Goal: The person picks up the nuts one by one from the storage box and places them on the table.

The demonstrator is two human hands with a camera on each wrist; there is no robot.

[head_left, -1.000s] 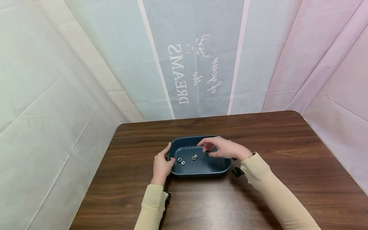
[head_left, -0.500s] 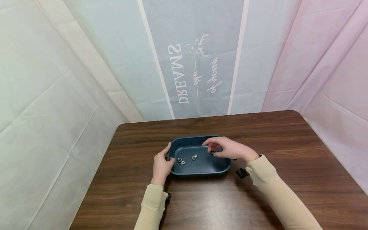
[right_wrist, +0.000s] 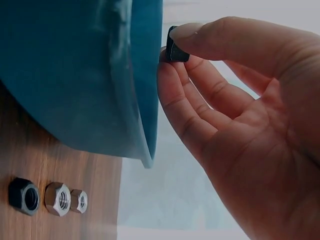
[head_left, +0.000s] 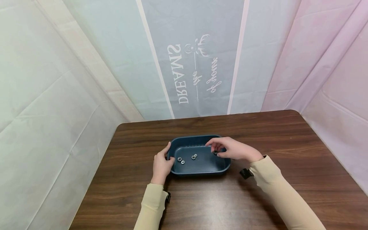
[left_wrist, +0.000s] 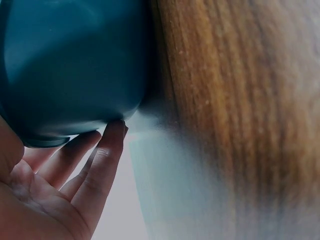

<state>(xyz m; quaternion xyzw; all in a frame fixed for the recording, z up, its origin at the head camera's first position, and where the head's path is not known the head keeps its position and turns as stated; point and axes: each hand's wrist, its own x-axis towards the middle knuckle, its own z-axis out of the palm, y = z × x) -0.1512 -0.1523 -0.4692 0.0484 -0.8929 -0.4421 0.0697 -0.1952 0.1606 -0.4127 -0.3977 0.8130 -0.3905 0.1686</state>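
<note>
A dark blue tray (head_left: 198,173) sits on the table. My left hand (head_left: 161,164) holds its left end, thumb over the rim; in the left wrist view the fingers (left_wrist: 97,175) press the outer wall from below. Over the tray's right end, my right hand (head_left: 234,149) pinches a black hex nut (right_wrist: 178,47) between thumb and fingertips. Inside the tray lie silver nuts in two pairs, one pair with a larger nut (head_left: 179,159) at the left, the other with a larger nut (head_left: 193,157) near the middle.
Beside the tray's right end, a black nut (right_wrist: 24,196), a silver nut (right_wrist: 58,198) and a smaller silver nut (right_wrist: 79,201) stand in a row on the wooden table (head_left: 201,204). Fabric curtains (head_left: 129,64) hang behind the table and at its sides.
My right hand has moved rightward over the tray, carrying the black hex nut to its right end. The left hand and the silver nuts have stayed in place.
</note>
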